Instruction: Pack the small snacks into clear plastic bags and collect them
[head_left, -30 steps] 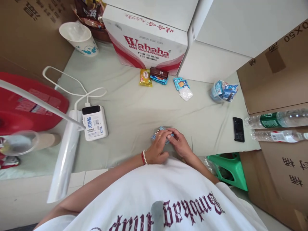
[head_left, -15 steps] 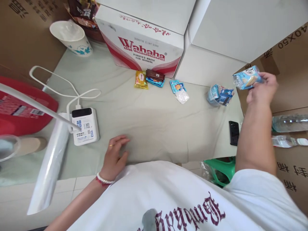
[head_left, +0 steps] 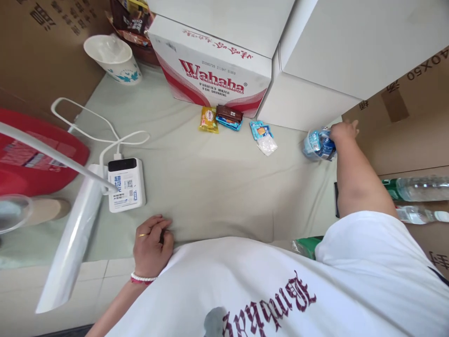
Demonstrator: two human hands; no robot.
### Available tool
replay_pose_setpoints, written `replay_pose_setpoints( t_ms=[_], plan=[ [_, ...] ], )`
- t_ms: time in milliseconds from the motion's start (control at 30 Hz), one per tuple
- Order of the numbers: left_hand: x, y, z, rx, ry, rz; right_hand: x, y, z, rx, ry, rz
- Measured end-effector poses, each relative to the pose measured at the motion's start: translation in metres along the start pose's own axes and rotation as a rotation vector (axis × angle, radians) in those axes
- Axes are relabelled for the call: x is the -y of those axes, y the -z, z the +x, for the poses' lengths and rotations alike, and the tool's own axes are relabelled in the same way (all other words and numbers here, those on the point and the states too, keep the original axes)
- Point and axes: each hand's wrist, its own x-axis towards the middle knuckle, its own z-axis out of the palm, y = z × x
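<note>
1. Right of the Wahaha box [head_left: 212,77], and nearer the person, a clear cup [head_left: 308,149] holds blue packets [head_left: 326,146].
2. Farther right of the box, the right hand [head_left: 344,131] reaches to the packets; its fingertips are hidden, so I cannot tell how far it is open or whether it grips one.
3. Well in front of the box, leftward, the left hand [head_left: 153,247] rests half-open, fingers loosely curled, nothing visible in it.
4. Just before the box lies a yellow packet [head_left: 208,120].
</note>
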Motion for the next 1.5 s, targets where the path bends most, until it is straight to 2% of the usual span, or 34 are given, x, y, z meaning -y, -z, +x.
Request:
replay_pose_setpoints(
  t_ms=[233,333,400,500,600,667,767,867,1033,1200,1333,1433,1500],
  plan=[
    [0.004,-0.004,0.0,-0.09,-0.19,0.053,0.005,0.039,-0.002,0.309,0.055,-0.388],
    [0.004,-0.004,0.001,-0.106,-0.23,0.057,0.012,0.05,-0.019,0.343,0.1,-0.443],
    [0.003,-0.004,0.001,-0.109,-0.24,0.052,0.016,0.051,-0.041,0.357,0.172,-0.437],
    [0.002,-0.003,0.002,-0.106,-0.25,0.045,0.014,0.042,-0.082,0.453,0.294,-0.516],
    [0.002,-0.002,0.002,-0.106,-0.26,0.061,-0.005,0.03,-0.111,0.429,0.318,-0.552],
    [0.002,-0.002,0.002,-0.097,-0.269,0.067,-0.024,0.026,-0.117,0.377,0.291,-0.522],
    [0.003,-0.002,0.002,-0.098,-0.273,0.064,-0.05,0.026,-0.108,0.366,0.233,-0.481],
    [0.003,-0.003,0.002,-0.106,-0.264,0.083,-0.064,0.027,-0.086,0.382,0.182,-0.46],
    [0.004,-0.001,0.001,-0.084,-0.235,0.072,-0.062,0.014,-0.032,0.383,0.068,-0.44],
    [0.004,-0.002,0.004,-0.077,-0.144,0.015,-0.051,0.0,0.011,0.396,0.056,-0.403],
    [-0.002,0.001,0.006,-0.079,-0.08,-0.039,-0.041,-0.002,0.026,0.369,0.061,-0.427],
    [-0.009,0.009,0.007,-0.087,-0.12,-0.084,-0.039,0.007,0.027,0.298,0.057,-0.446],
    [-0.015,0.016,0.012,-0.145,-0.172,-0.093,-0.041,0.017,0.016,0.235,0.044,-0.414]
  ],
)
